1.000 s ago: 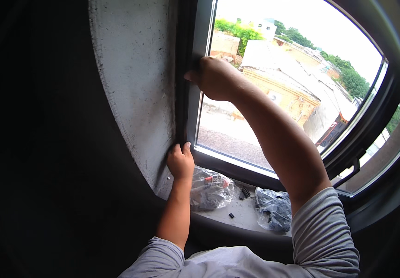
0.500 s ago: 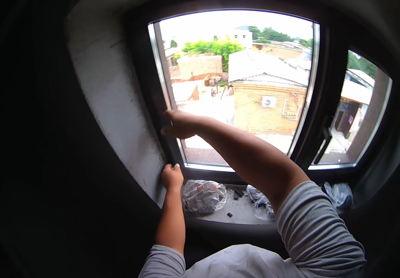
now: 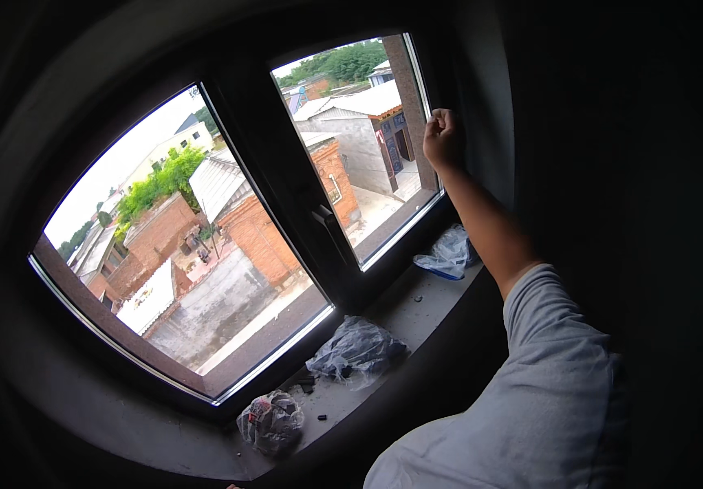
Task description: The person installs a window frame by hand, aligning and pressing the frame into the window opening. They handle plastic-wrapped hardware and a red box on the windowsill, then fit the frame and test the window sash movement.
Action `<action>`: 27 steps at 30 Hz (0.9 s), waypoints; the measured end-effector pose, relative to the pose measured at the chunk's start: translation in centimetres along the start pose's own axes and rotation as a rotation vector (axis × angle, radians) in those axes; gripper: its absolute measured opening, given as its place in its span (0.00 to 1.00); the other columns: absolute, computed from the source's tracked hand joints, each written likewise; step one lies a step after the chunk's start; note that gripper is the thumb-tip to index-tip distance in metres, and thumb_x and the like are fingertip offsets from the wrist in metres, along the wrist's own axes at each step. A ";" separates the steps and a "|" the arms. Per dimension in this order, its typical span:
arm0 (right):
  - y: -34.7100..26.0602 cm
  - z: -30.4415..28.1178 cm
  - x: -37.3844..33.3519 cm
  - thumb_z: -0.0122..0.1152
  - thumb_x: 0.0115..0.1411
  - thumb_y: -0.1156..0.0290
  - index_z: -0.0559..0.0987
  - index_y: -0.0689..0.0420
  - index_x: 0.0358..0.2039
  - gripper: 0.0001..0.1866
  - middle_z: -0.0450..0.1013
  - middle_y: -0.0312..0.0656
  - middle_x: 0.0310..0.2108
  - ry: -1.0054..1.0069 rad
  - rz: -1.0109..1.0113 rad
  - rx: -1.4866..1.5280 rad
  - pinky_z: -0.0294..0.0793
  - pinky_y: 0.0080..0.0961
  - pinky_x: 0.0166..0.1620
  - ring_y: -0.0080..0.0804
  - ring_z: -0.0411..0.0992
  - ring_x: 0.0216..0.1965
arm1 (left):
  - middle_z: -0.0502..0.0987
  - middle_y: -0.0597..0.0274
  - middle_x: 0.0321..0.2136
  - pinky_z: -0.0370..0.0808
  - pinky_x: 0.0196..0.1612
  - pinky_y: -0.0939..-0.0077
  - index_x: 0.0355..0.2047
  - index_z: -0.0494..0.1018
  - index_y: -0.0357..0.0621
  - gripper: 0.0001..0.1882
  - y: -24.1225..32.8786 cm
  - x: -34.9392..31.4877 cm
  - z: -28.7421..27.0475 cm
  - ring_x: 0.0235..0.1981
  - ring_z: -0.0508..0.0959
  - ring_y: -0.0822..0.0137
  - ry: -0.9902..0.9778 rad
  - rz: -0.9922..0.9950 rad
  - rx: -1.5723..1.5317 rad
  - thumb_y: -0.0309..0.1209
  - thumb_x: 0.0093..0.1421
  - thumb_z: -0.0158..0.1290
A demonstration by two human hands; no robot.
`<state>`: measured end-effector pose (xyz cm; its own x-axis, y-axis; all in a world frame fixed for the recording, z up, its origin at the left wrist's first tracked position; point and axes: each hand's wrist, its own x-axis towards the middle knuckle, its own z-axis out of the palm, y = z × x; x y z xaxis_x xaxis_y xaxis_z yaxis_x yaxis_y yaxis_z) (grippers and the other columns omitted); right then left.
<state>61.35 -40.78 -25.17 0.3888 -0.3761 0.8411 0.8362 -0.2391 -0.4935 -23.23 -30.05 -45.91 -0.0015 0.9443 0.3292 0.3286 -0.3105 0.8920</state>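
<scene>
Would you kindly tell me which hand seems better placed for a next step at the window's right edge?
Probably the right: the right hand is raised, curled, beside the right edge of the window frame. What appears to be the left hand barely shows at the picture's lower edge, well away.

Dim in here, the right side nearly black. Daylight comes through the dark-framed window [image 3: 290,179], two panes split by a thick upright, above a grey sill [image 3: 416,318]. Outside I can see brick buildings [image 3: 257,236], pale roofs [image 3: 368,99] and green trees [image 3: 355,62].
</scene>
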 end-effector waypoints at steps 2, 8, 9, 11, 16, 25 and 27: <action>6.8 0.2 1.7 0.56 0.63 0.67 0.72 0.59 0.53 0.19 0.72 0.56 0.52 0.073 0.151 -0.161 0.73 0.44 0.53 0.54 0.72 0.52 | 0.81 0.55 0.33 0.82 0.32 0.77 0.42 0.76 0.32 0.10 1.6 0.5 1.7 0.31 0.81 0.66 0.020 0.020 -0.065 0.28 0.66 0.55; 11.0 -1.9 1.9 0.57 0.63 0.59 0.66 0.56 0.64 0.31 0.65 0.54 0.64 -0.521 0.608 -0.514 0.68 0.45 0.63 0.53 0.66 0.63 | 0.79 0.60 0.29 0.80 0.31 0.77 0.44 0.76 0.35 0.10 4.2 0.3 5.2 0.28 0.79 0.71 -0.161 0.015 0.046 0.29 0.67 0.54; 10.1 -2.3 1.4 0.56 0.64 0.59 0.67 0.56 0.64 0.30 0.66 0.54 0.63 -0.595 0.606 -0.526 0.68 0.45 0.63 0.52 0.66 0.63 | 0.79 0.61 0.29 0.79 0.30 0.76 0.44 0.76 0.36 0.09 4.8 0.2 5.5 0.28 0.78 0.71 -0.190 0.045 0.129 0.28 0.67 0.54; 9.7 -2.9 1.2 0.55 0.65 0.60 0.68 0.56 0.63 0.28 0.68 0.53 0.62 -0.621 0.586 -0.549 0.69 0.45 0.62 0.52 0.68 0.62 | 0.79 0.61 0.31 0.78 0.30 0.76 0.44 0.76 0.36 0.09 4.3 0.8 6.4 0.29 0.78 0.70 -0.233 0.073 0.100 0.27 0.67 0.54; 11.1 -3.1 1.1 0.55 0.65 0.61 0.73 0.57 0.57 0.22 0.75 0.54 0.53 -0.503 0.481 -0.603 0.73 0.46 0.57 0.52 0.73 0.55 | 0.78 0.61 0.34 0.77 0.34 0.76 0.46 0.76 0.37 0.09 7.3 1.4 7.6 0.31 0.77 0.72 -0.319 0.010 0.025 0.25 0.67 0.53; 0.2 -11.8 3.2 0.56 0.65 0.61 0.74 0.59 0.35 0.13 0.74 0.45 0.25 -0.321 0.045 -0.077 0.73 0.38 0.35 0.45 0.75 0.30 | 0.79 0.64 0.31 0.74 0.35 0.79 0.45 0.77 0.36 0.09 8.8 2.1 7.1 0.30 0.76 0.74 -0.229 0.100 0.005 0.26 0.67 0.54; -2.0 -13.2 1.6 0.57 0.67 0.63 0.74 0.57 0.37 0.10 0.70 0.36 0.23 -0.427 0.053 0.198 0.69 0.27 0.31 0.25 0.71 0.27 | 0.79 0.62 0.30 0.76 0.33 0.79 0.43 0.76 0.34 0.09 9.6 1.8 7.9 0.27 0.78 0.73 -0.236 0.119 -0.055 0.27 0.64 0.56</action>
<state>55.24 -52.71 -25.79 0.5221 0.0282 0.8524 0.8527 -0.0385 -0.5210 -12.60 -30.43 -39.16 0.2562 0.8980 0.3577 0.2616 -0.4206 0.8687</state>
